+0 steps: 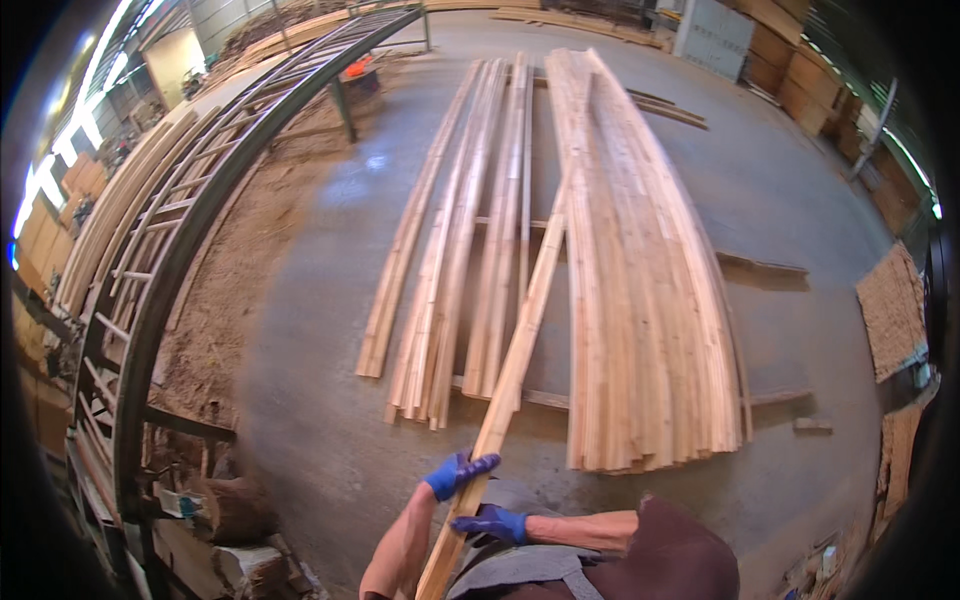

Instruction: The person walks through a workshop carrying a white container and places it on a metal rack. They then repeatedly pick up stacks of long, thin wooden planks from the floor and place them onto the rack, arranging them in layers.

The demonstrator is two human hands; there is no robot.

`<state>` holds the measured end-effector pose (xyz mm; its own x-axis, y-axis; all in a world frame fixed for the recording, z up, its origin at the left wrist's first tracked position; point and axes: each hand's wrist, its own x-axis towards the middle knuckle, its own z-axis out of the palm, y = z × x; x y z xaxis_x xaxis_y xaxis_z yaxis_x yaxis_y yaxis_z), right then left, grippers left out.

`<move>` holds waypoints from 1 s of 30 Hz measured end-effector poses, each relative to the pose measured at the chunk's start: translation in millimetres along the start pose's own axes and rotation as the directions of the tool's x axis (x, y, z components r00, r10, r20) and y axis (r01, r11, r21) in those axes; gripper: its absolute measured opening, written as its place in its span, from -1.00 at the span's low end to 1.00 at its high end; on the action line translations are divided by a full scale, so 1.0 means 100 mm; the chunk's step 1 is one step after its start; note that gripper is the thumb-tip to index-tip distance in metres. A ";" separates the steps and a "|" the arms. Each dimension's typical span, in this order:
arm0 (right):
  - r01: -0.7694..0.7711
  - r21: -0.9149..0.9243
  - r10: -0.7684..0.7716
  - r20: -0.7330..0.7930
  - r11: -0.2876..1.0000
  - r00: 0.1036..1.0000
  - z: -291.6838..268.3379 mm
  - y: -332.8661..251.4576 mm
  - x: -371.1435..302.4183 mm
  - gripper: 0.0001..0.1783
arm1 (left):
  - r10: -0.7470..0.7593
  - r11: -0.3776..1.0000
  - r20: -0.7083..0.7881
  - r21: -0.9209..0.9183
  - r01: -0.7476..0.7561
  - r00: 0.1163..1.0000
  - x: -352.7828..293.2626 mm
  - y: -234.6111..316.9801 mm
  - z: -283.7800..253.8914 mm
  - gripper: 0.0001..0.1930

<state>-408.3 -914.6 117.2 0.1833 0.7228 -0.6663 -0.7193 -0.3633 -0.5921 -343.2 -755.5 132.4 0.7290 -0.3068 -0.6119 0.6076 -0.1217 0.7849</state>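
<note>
One long, pale wooden board (519,352) slants from beside my body up toward the boards ahead. Gripping it near its close end is my left hand (461,474), in a blue and purple glove. Lower down, my right hand (491,523), gloved the same way, is closed around the board too. The board's far end reaches the left edge of a wide stack of boards (645,330), where it seems to rest. To its left lie several narrower rows of boards (440,320) with gaps between them.
Wooden crosspieces (762,268) lie under the boards on the concrete floor (800,190). At the left runs a long metal roller frame (200,205), with sawdust (235,310) along it. A small wood block (812,426) sits at the right, and panels (893,310) lean farther right.
</note>
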 end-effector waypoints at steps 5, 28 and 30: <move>-0.027 0.458 0.052 -0.043 0.888 0.998 -1.29 -0.83 0.53 -0.56 | 0.078 0.997 0.038 -0.003 -0.078 0.996 -0.84 0.05 -0.94 -0.51; 0.666 0.049 -0.416 -0.747 0.744 0.519 1.13 -4.94 5.29 -0.48 | -0.038 0.946 0.071 0.323 0.013 0.997 -1.22 1.39 -6.91 -0.41; 0.517 0.273 -0.314 -0.544 0.811 0.778 1.06 -5.08 5.45 -0.47 | -0.045 0.945 0.081 0.327 0.016 0.996 -1.34 1.38 -7.32 -0.37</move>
<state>-14.5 -273.8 103.1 0.7326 0.3571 -0.5794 -0.6714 0.2393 -0.7014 -125.9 -40.7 251.1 0.6730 -0.3761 -0.6368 0.4827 -0.4291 0.7635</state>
